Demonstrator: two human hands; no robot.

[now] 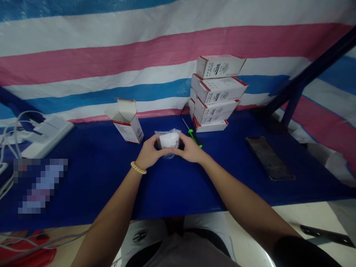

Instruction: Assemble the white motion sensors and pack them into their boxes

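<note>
Over the tabletop [178,193], a pack [169,140] held by left grip [150,152] and right grip [190,148] might be dropped if its film [167,156] slips.

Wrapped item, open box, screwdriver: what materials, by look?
Wrapped item: white, material unclear, maybe plastic; wrap looks like clear plastic film, crinkled and shiny.
Open box: probably matte thin card, judging by its bent flaps.
Screwdriver: shaft likely metal, thin and straight; green and black handle probably plastic.
</note>
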